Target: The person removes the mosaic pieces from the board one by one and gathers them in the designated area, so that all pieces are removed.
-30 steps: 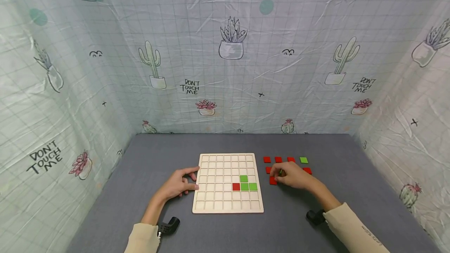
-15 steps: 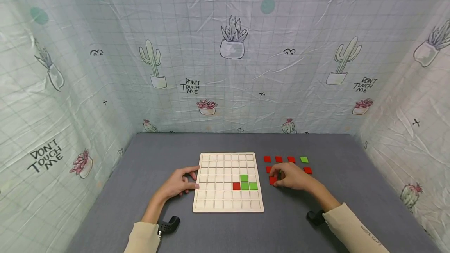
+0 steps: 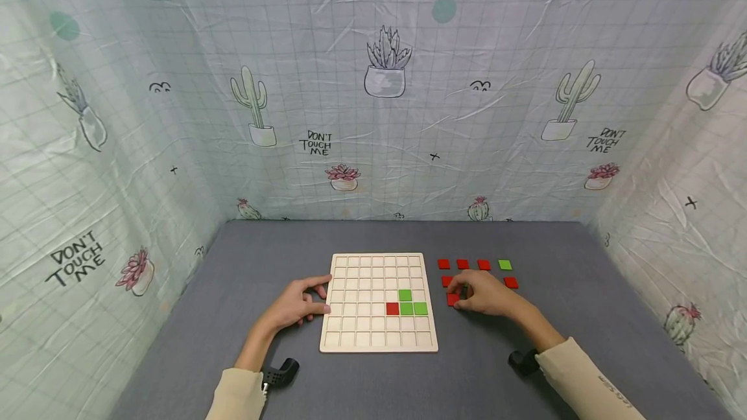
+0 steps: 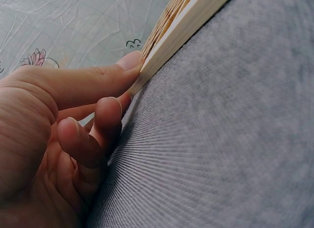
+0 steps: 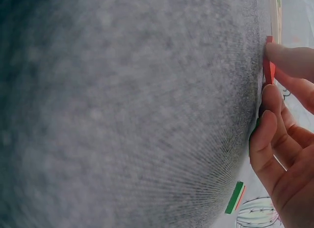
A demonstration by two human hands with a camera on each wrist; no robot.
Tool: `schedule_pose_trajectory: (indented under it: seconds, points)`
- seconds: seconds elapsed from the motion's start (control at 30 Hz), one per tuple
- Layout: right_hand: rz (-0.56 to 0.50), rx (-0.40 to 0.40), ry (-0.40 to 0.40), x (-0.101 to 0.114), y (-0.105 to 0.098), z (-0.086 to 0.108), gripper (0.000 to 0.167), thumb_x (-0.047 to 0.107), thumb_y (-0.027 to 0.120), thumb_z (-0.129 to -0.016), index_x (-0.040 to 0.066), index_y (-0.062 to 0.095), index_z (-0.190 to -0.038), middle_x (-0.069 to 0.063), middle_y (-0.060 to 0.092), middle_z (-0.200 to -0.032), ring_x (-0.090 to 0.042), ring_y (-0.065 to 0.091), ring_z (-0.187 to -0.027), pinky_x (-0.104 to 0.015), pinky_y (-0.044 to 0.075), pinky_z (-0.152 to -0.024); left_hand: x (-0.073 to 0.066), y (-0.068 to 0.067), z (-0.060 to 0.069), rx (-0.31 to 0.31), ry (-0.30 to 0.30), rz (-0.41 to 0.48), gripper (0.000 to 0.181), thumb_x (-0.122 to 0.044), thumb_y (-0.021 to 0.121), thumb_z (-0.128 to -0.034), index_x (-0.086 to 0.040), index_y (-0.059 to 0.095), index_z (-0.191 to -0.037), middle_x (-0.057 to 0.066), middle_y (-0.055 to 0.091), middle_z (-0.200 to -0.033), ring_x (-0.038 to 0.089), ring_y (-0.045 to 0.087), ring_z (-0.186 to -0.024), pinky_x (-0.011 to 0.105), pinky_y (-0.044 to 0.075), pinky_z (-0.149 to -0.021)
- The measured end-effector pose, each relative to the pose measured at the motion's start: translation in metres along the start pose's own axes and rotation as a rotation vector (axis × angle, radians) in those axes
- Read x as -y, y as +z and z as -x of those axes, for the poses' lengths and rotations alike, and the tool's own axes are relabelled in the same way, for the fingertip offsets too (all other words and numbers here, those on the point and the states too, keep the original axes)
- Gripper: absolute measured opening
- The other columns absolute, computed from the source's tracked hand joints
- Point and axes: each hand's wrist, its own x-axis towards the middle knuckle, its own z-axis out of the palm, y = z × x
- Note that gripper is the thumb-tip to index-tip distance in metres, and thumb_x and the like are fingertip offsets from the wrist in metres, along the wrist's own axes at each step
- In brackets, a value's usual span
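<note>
A pale wooden grid board (image 3: 362,337) lies on the grey table; three green tiles (image 3: 405,308) and a red tile (image 3: 392,308) sit in its cells. My left hand (image 3: 297,302) touches the board's left edge with thumb and index finger, its other fingers loosely bent in the left wrist view. Right of the board, my right hand (image 3: 487,293) pinches a small red square tile (image 5: 269,66) at table level between thumb and index finger. Green shows beneath its bent fingers in the right wrist view, partly hidden.
Red tiles (image 3: 462,264) and a green tile (image 3: 505,265) lie in a back row right of the board. Another red tile (image 3: 510,282) lies beyond the right hand. A patterned cloth (image 3: 385,148) encloses the table's back and sides.
The view shifts very slightly. My right thumb and index finger have closed in on the near red tile; the left hand stays at the board's edge.
</note>
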Motion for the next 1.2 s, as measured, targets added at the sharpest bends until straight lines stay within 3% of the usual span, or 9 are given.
schedule_pose_trajectory:
  seconds: [0.57, 1.2]
  points:
    - [-0.051, 0.026, -0.003, -0.005, 0.0003, -0.0002, 0.023, 0.014, 0.082, -0.088, 0.011, 0.075, -0.109, -0.001, 0.069, -0.097, -0.003, 0.055, -0.065, -0.024, 0.05, -0.063, -0.0011, -0.0002, -0.0002, -0.006, -0.002, 0.001, 0.072, -0.018, 0.082, -0.0894, -0.007, 0.05, -0.153, 0.013, 0.062, -0.112, 0.009, 0.053, -0.053, 0.026, 0.042, -0.042]
    - [-0.038, 0.015, -0.002, -0.006, 0.0017, -0.0013, 0.023, 0.015, 0.083, -0.087, 0.012, 0.077, -0.109, 0.0, 0.071, -0.097, -0.004, 0.056, -0.073, -0.024, 0.05, -0.067, -0.0022, -0.0002, -0.0004, -0.006, -0.015, -0.01, 0.072, -0.018, 0.082, -0.0892, -0.008, 0.051, -0.153, 0.012, 0.062, -0.111, 0.01, 0.053, -0.053, 0.027, 0.041, -0.042]
